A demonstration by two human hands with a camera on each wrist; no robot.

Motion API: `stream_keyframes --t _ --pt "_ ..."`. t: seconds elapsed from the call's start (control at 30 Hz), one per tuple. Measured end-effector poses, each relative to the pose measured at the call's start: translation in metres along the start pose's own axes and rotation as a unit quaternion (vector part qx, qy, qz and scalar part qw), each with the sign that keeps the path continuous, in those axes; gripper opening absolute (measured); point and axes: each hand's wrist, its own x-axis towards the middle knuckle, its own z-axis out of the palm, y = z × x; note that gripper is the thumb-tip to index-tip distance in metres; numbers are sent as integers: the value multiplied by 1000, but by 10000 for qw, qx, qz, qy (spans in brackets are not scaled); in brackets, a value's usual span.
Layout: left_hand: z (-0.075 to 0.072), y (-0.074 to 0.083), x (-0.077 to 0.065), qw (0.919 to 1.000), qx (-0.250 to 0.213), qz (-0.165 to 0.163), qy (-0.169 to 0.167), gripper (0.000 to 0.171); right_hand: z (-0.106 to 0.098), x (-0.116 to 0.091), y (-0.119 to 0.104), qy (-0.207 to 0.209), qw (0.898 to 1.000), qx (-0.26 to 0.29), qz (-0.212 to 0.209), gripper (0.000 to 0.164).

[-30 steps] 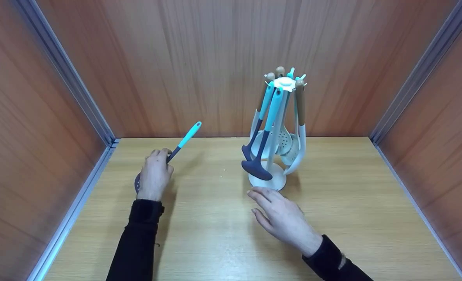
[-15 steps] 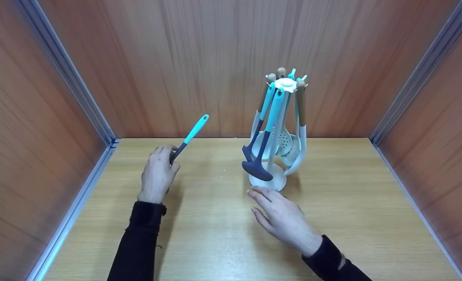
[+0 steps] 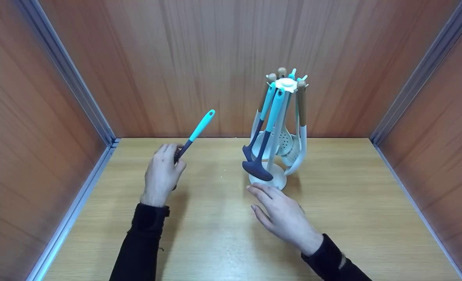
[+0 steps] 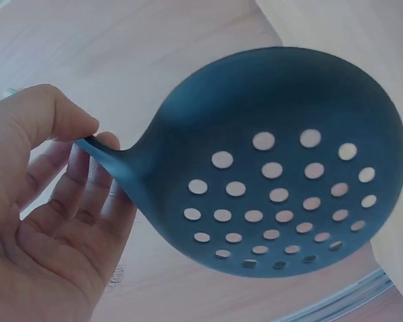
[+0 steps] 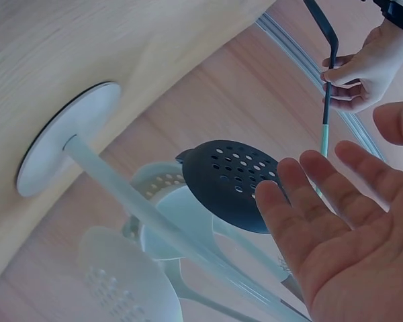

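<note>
My left hand [image 3: 162, 171] pinches a skimmer [image 3: 201, 127] by its dark shaft, thumb on one side and fingers on the other. The turquoise handle points up and away to the right; in the left wrist view the dark round head [image 4: 255, 100] shows its many holes. My right hand [image 3: 285, 218] has its fingers extended, close to the white base [image 3: 260, 181] of a utensil stand, and holds nothing. From that stand hang two dark utensils with turquoise handles [image 3: 276, 109] on the near side; the right wrist view shows one dark perforated head [image 5: 201, 188].
Around the stand hang several pale utensils, among them a ladle with a brown handle [image 3: 301, 103] and a perforated spoon [image 3: 284, 142]. Wood-look panels [image 3: 199, 70] close in the back and both sides of the light wooden table [image 3: 215, 218].
The left hand has moved a little to the right with the skimmer, its handle end rising toward the stand. The right hand has stayed almost still.
</note>
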Motion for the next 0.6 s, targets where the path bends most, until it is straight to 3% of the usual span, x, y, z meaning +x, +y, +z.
stream_keyframes --t 0.4,0.6 --pt "-1 22 -4 9992 -93 307 222 34 -12 9 -2 -232 9981 281 494 57" --pt "-1 35 -7 9985 -151 445 276 33 -17 12 -2 20 9978 411 516 58"
